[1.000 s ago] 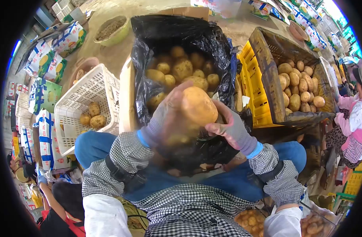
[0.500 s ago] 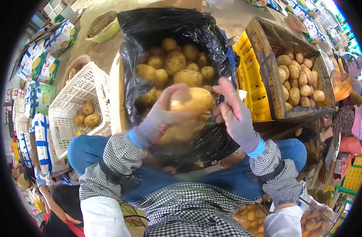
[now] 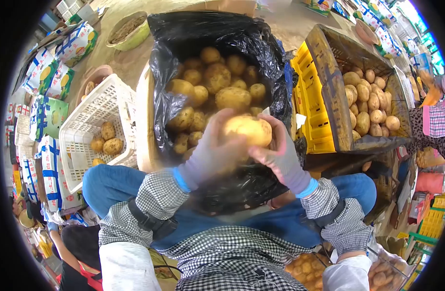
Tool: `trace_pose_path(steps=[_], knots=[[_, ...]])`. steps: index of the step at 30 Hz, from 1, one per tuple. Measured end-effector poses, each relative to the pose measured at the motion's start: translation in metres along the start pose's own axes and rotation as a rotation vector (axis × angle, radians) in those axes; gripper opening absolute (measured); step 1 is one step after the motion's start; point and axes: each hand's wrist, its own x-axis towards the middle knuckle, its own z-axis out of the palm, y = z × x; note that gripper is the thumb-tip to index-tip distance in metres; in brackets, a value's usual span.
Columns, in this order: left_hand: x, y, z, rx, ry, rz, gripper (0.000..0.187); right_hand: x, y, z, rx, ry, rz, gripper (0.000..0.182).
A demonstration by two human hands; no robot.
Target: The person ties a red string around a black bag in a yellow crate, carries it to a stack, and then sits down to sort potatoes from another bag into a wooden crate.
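One large yellow potato [image 3: 249, 130] is held between my two gloved hands, above a box lined with a black plastic bag [image 3: 166, 43]. My left hand [image 3: 209, 151] is closed against its left side, and motion smears some of those fingers. On the other side my right hand [image 3: 283, 154] grips the potato's right end, thumb below and fingers above. Several more potatoes [image 3: 216, 78] lie inside the bag, just beyond my hands. Both gloves are grey with blue cuffs and leave the fingertips bare.
To the left stands a white plastic basket [image 3: 76, 131] with a few potatoes. A dark, worn crate [image 3: 331, 82] holding many potatoes is at the right, beside a yellow crate [image 3: 307, 97]. A green basin [image 3: 135, 41] sits at the upper left. Another person [image 3: 81, 250] is at the lower left.
My right hand has come in from beside the potato and closed on its right end. The potato has moved slightly right and down, with my left hand following.
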Motion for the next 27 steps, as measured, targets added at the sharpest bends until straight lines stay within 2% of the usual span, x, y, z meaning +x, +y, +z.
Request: trace_pose_path(steps=[2, 3, 6, 9, 11, 14, 15, 17, 18, 20, 21, 23, 24, 25, 26, 27], knots=[[-0.002, 0.001, 0.008, -0.101, 0.088, -0.067, 0.070, 0.000, 0.016, 0.007, -0.016, 0.021, -0.118, 0.071], [-0.001, -0.008, 0.009, 0.057, 0.191, 0.040, 0.059, -0.002, 0.020, 0.009, 0.032, 0.030, -0.114, 0.071], [0.000, -0.029, 0.008, 0.413, 0.381, 0.279, 0.036, -0.009, 0.006, 0.022, 0.133, 0.014, 0.156, 0.088], [0.003, -0.013, 0.003, 0.469, 0.357, 0.330, 0.026, -0.011, 0.013, 0.025, -0.011, 0.011, 0.179, 0.088], [0.004, -0.016, 0.004, 0.414, 0.360, 0.309, 0.023, -0.011, 0.014, 0.026, 0.079, 0.016, 0.179, 0.088], [0.003, -0.014, 0.001, 0.464, 0.332, 0.309, 0.041, -0.012, 0.015, 0.026, 0.100, 0.011, 0.171, 0.087], [0.002, -0.011, 0.000, 0.399, 0.350, 0.261, 0.040, -0.012, 0.015, 0.026, 0.090, 0.009, 0.166, 0.086], [0.000, 0.004, -0.002, 0.268, 0.385, 0.165, 0.039, -0.011, 0.002, 0.025, 0.139, 0.014, 0.331, 0.085], [0.001, 0.003, -0.005, 0.301, 0.382, 0.170, 0.039, -0.011, -0.003, 0.025, 0.164, 0.016, 0.414, 0.085], [0.010, 0.000, -0.015, 0.371, 0.374, 0.191, 0.040, -0.011, -0.005, 0.023, 0.168, -0.020, 0.346, 0.078], [0.017, -0.008, -0.019, 0.307, 0.402, 0.163, 0.041, -0.011, -0.006, 0.022, 0.169, -0.035, 0.305, 0.075], [0.010, 0.007, -0.016, 0.165, 0.312, 0.225, 0.038, -0.014, -0.015, 0.034, 0.226, -0.057, 0.241, 0.067], [0.008, -0.003, -0.016, 0.161, 0.227, 0.248, 0.044, -0.007, -0.029, 0.035, 0.214, -0.066, 0.144, 0.064], [0.007, -0.012, -0.016, 0.154, 0.141, 0.269, 0.065, -0.005, -0.018, 0.023, 0.122, -0.162, 0.059, 0.053], [0.007, -0.022, -0.015, 0.145, 0.055, 0.289, 0.091, -0.004, -0.022, 0.024, 0.190, -0.161, 0.149, 0.051], [0.005, -0.014, -0.012, 0.337, 0.052, 0.297, 0.094, -0.005, -0.027, 0.025, 0.258, -0.152, 0.239, 0.049]])
